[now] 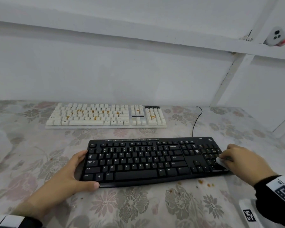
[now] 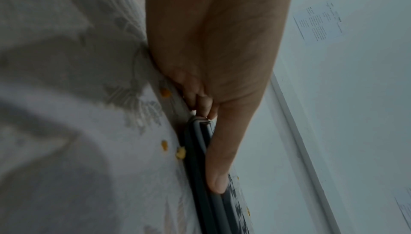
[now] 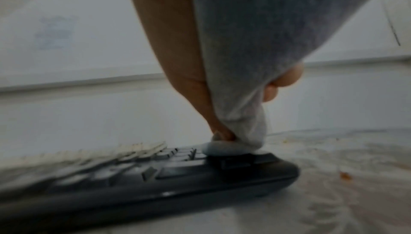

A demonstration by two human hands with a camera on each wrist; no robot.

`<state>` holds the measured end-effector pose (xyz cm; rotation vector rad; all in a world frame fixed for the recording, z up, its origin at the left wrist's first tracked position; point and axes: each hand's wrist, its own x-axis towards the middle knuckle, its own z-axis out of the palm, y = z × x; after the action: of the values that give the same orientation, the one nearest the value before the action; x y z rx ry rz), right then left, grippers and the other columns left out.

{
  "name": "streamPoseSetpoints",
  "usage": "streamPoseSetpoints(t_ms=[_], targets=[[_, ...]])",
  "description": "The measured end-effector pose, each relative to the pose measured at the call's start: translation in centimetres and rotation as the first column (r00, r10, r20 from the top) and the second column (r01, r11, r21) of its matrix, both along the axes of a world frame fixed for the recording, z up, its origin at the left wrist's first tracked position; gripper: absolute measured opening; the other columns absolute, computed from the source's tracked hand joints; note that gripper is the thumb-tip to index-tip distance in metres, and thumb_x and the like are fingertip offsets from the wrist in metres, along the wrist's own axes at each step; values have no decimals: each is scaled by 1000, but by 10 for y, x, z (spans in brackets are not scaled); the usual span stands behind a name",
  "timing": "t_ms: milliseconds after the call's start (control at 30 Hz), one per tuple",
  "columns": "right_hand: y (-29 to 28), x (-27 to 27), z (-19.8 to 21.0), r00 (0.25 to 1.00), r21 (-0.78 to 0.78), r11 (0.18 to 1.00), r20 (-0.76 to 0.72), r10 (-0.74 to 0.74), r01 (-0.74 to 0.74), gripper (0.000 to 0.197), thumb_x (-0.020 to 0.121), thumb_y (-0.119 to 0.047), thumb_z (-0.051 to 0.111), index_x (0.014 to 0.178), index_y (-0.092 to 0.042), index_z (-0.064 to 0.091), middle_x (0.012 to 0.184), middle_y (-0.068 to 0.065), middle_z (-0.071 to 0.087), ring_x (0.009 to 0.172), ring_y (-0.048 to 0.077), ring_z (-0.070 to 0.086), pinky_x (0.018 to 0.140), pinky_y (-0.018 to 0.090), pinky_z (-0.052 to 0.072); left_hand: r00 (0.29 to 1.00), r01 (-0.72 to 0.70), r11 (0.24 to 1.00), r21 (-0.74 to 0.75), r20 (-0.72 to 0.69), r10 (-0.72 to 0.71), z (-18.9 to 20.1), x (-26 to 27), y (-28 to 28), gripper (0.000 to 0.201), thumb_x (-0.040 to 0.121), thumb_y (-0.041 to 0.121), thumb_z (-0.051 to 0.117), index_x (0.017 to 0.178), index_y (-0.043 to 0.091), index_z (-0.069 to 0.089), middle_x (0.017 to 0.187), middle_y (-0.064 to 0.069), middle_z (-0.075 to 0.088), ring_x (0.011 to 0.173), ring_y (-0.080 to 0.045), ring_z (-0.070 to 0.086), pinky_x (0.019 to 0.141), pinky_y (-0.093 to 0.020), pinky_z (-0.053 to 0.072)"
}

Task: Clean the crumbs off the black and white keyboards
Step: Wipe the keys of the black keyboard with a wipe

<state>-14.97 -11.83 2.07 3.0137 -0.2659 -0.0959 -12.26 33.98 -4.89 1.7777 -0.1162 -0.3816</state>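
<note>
Black keyboard lies on the floral-clothed counter, left hand clasping its end, right hand pinching a white cloth onto its keypad. Beyond both grips, white keyboard carries crumbs before a white wall.

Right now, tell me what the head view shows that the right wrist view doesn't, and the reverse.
Only the head view: the left hand gripping the black keyboard's left end, and crumbs across the white keyboard. Only the right wrist view: the white cloth draping up past the fingers. Both: the right hand pressing the cloth onto the black keyboard's right end.
</note>
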Motion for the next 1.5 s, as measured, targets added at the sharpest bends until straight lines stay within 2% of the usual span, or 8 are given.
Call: streamPoseSetpoints(t_ms=[267,467,733,933,1067,1300,1400,1500], targets=[[1,4,10,982,35,982,22,-187,186,28,89,-38,61,76,-14,70,80,-2,54,72,20,58,56,27,35,1000,2,1000,-1,3,-2,-3,2,2,124,19,56,94,129,46,36,127,32,51,106,20,54,86,-15,43],[72,-3,10,959,301,913,18,282,-275,20,93,-24,54,106,-27,69,96,-13,51,85,7,54,75,25,43,1000,-3,1000,11,12,3,0,0,0,127,15,60,92,129,45,37,123,33,53,103,21,54,82,-12,43],[18,-2,-4,998,34,997,-29,64,-63,22,95,-29,51,86,-20,70,89,-4,50,77,16,59,58,25,39,1000,-24,999,23,17,24,8,-1,-5,129,5,65,87,122,45,38,120,30,52,93,27,53,69,2,41],[0,3,-4,998,11,998,-19,-66,66,21,94,-36,55,76,-25,60,78,-7,43,79,19,58,62,28,36,1000,-16,1000,11,18,15,4,0,-4,137,8,62,89,132,37,37,125,28,52,97,24,54,71,1,42],[5,9,1,991,-5,991,-6,-137,137,25,92,-35,58,85,-14,69,87,-2,52,76,21,59,62,27,37,1000,-9,1000,-10,16,9,4,0,-4,134,8,60,91,130,38,38,124,27,52,97,23,55,70,2,43],[61,-4,0,971,257,938,6,240,-234,20,93,-22,52,106,-28,67,100,-11,52,90,12,56,77,30,45,1000,0,1000,-21,21,1,-3,2,-1,126,13,57,93,127,43,40,121,30,56,103,17,57,79,-11,44],[54,-4,-13,981,167,967,17,192,-192,16,94,-22,50,93,-26,66,95,-9,50,83,15,58,69,30,46,1000,-7,1000,-30,13,7,-2,2,-2,121,10,58,92,119,47,42,118,31,57,100,18,58,80,-12,43],[28,-2,-17,996,96,993,59,61,-66,23,94,-23,53,74,-15,62,82,-2,46,66,18,56,52,26,35,1000,-6,1000,-11,21,7,0,1,-2,126,11,59,92,125,44,40,122,29,55,101,19,56,81,-13,43]])
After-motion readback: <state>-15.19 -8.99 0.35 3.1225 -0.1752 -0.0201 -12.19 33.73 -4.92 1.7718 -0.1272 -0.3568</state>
